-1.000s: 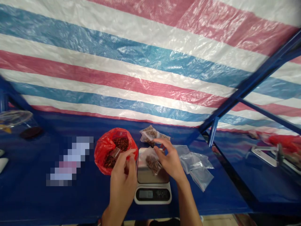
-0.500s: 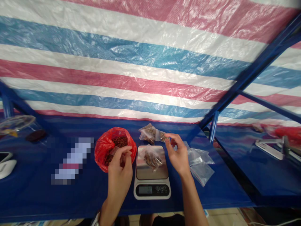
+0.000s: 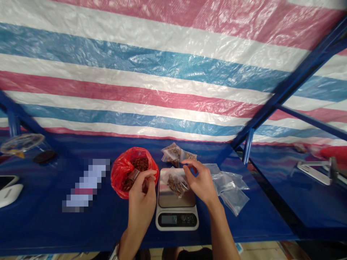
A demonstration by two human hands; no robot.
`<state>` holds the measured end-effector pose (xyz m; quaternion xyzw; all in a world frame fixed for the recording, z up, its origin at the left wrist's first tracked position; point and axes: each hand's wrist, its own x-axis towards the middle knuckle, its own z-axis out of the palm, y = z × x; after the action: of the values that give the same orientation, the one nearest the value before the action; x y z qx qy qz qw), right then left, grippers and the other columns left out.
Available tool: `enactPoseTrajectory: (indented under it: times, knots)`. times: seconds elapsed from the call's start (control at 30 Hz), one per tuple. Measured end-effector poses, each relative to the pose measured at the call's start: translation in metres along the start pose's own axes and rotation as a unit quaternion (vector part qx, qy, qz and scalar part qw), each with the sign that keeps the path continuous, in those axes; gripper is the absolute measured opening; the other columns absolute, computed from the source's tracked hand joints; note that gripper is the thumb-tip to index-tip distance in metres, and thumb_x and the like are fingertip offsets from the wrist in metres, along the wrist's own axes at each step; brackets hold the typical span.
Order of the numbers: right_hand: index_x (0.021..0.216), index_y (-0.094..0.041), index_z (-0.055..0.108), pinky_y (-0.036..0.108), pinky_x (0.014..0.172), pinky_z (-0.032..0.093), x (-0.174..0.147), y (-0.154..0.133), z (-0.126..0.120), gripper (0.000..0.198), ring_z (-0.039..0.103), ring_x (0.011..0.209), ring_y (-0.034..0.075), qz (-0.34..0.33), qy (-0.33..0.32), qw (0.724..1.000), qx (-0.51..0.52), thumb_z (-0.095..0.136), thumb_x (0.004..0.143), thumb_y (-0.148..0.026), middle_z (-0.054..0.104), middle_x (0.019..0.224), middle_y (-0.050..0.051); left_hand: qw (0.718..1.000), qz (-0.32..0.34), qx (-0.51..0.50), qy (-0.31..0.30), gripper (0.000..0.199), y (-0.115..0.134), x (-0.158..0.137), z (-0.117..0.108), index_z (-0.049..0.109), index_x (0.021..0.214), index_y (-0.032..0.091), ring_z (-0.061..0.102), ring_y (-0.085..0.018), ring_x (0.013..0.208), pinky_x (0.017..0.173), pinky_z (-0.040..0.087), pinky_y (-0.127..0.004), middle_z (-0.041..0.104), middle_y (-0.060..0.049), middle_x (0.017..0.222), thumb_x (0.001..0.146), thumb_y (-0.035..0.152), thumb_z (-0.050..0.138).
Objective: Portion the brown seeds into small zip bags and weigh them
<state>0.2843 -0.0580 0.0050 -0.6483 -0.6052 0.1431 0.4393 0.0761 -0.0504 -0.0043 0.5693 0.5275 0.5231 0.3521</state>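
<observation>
My left hand (image 3: 142, 191) is over the near right rim of a red plastic bag (image 3: 118, 175), its fingers curled and pressed together. What they hold, if anything, is hidden. Brown pellet-like bits (image 3: 141, 164) fill the bag, and a small clear piece (image 3: 133, 175) shows beside my fingers. A kitchen scale (image 3: 176, 203) stands to the right with a lit display. On its plate lies a small clear zip bag (image 3: 177, 184) of brown bits. My right hand (image 3: 199, 178) hovers at the plate's right edge, thumb and forefinger apart, close to that bag.
Behind the scale lie filled zip bags (image 3: 173, 154). Flat clear zip bags (image 3: 234, 198) are spread to the right on the blue table (image 3: 89, 231). A clear tub (image 3: 24, 144) and white device (image 3: 11, 195) are at left. Blue frame posts (image 3: 248, 146) rise behind.
My right hand has moved left and slightly down, from the filled bags behind to the bag on the scale. The display digits have changed. My left hand stays by the red bag.
</observation>
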Motion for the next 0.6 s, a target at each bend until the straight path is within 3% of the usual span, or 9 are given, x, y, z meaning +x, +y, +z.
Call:
enactPoseTrajectory:
  times: [0.23, 0.43, 0.53, 0.6]
  knots:
    - [0.114, -0.027, 0.075, 0.039, 0.092, 0.051, -0.003, -0.007, 0.007, 0.024, 0.072, 0.097, 0.026, -0.022, -0.055, 0.997, -0.041, 0.067, 0.092, -0.029, 0.078, 0.096, 0.003, 0.998, 0.026, 0.06, 0.001, 0.021, -0.003, -0.005, -0.002, 0.072, 0.1, 0.022, 0.07, -0.02, 0.084, 0.079, 0.054, -0.031, 0.076, -0.004, 0.096, 0.096, 0.033, 0.054]
    - [0.117, -0.025, 0.073, 0.032, 0.073, 0.051, -0.002, -0.001, 0.02, 0.026, 0.065, 0.073, 0.019, 0.009, -0.063, 0.997, 0.054, 0.061, 0.094, -0.028, 0.076, 0.089, 0.002, 0.991, -0.007, 0.134, -0.026, 0.024, -0.006, -0.007, -0.004, 0.069, 0.098, 0.022, 0.06, -0.018, 0.06, 0.063, 0.048, -0.031, 0.069, 0.0, 0.075, 0.099, 0.04, 0.052]
    - [0.12, -0.023, 0.071, 0.032, 0.073, 0.05, 0.0, -0.005, 0.022, 0.028, 0.065, 0.077, 0.02, -0.01, -0.048, 0.995, 0.088, 0.058, 0.097, -0.031, 0.075, 0.091, 0.003, 0.99, -0.018, 0.136, -0.03, 0.03, -0.002, -0.008, -0.006, 0.068, 0.096, 0.022, 0.062, -0.019, 0.06, 0.06, 0.047, -0.03, 0.069, -0.001, 0.073, 0.099, 0.047, 0.052]
    - [0.122, -0.024, 0.072, 0.035, 0.079, 0.051, 0.001, -0.007, 0.024, 0.03, 0.066, 0.081, 0.022, -0.017, -0.039, 0.998, 0.053, 0.062, 0.095, -0.032, 0.075, 0.094, 0.004, 0.99, -0.01, 0.138, -0.037, 0.03, 0.003, -0.011, -0.007, 0.069, 0.095, 0.022, 0.064, -0.02, 0.062, 0.06, 0.047, -0.03, 0.07, -0.002, 0.074, 0.1, 0.047, 0.053]
